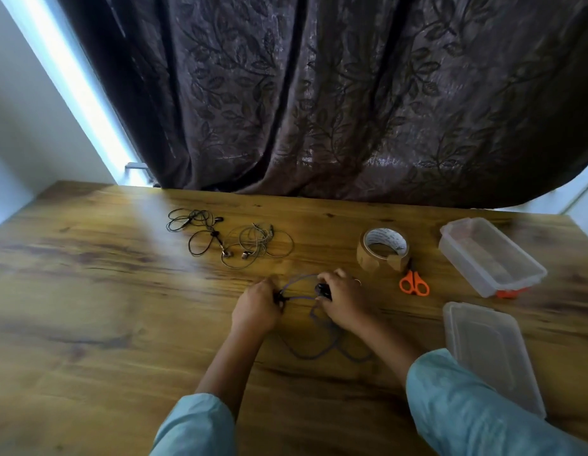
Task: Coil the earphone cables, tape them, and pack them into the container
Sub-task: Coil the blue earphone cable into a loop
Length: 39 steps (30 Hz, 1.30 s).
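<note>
The bench (88, 307) is wide and slick-looking, so a half-made coil set down on it could slide and spring open. At the right edge the lid (490, 353) lies under the right sleeve, and a careless elbow might nudge it off. Beyond it the container (450, 250) stands open and holds nothing yet, well apart from the work. A reach that far with an untaped coil risks it unwinding. The tape roll (365, 255) sits nearer, with the scissors (414, 284) touching it. Cutting tape needs a free hand, which would loosen the coil. Two more earphone sets, black (214, 232) and brown (253, 245), lie overlapped at the back and may snag each other when lifted. The purple cable (332, 343) trails loose toward the body between the forearms, and it could catch on a wrist or kink. The left hand (256, 307) has its grip pinched on the cable at a dark piece, and the right hand (342, 297) has its grip closed round the cable's other dark end, so a hard pull between them would strain the joints
</note>
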Motion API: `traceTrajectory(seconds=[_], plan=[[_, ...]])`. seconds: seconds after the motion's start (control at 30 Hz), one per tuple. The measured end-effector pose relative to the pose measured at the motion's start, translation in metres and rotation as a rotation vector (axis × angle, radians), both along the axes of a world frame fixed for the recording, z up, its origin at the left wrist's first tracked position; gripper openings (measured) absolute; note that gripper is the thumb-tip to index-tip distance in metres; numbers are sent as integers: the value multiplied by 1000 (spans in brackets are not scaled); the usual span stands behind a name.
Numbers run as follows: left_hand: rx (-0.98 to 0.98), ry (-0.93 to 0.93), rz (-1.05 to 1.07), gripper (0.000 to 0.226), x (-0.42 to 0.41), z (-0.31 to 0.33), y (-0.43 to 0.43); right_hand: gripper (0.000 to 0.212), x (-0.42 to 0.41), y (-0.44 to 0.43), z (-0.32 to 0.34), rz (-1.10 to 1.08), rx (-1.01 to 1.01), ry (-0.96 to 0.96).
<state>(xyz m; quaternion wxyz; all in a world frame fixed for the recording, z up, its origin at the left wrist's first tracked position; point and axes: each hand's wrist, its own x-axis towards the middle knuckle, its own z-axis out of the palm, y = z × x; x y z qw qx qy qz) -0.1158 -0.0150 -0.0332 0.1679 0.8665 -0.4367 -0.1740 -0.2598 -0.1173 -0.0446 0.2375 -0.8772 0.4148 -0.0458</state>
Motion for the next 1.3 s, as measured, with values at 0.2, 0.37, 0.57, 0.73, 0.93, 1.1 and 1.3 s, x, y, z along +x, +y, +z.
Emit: traceTrajectory(seconds=[0.2, 0.37, 0.57, 0.73, 0.93, 1.1, 1.3], plan=[[-95, 203, 30, 17, 18, 0, -6, 39, 12, -6, 2, -88, 1, -51], [-357, 727, 24, 14, 30, 24, -10, 64, 30, -8, 27, -25, 57, -87], [-496, 955, -101, 10, 40, 52, -18, 20, 62, -9, 56, -48, 411, -514], [-542, 989, -16, 12, 70, 67, -12, 13, 73, -13, 66, -72, 425, -564], [-419, 755, -30, 12, 97, 89, 4, 22, 83, -12, 73, -114, 361, -566], [-218, 794, -97, 26, 108, 108, 7, 31, 86, -5, 77, -163, 328, -738], [-451, 1355, -88, 23, 119, 115, 11, 17, 82, -11, 82, -138, 422, -800]])
